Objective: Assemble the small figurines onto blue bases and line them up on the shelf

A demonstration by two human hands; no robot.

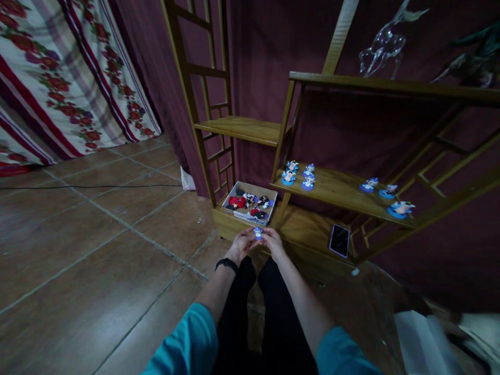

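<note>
Between my two hands is a small figurine [258, 233], white with a purple-blue top and base, held upright just in front of a cardboard box. My left hand [242, 242], with a dark band on the wrist, grips it from the left. From the other side my right hand [272, 241] pinches it with closed fingers. Behind them the open box [275, 200] holds several figurines [255, 202] in red, black, white and purple, lying jumbled. On the middle shelf to the right stand several similar figurines [308, 182] on blue and purple bases.
The wooden shelf unit [242, 127] stands against a dark red curtain. A phone [339, 240] lies on its lowest board at right. A clear deer figure [385, 47] tops the upper shelf. A cable [117, 186] crosses the tiled floor; white objects [420, 338] sit lower right.
</note>
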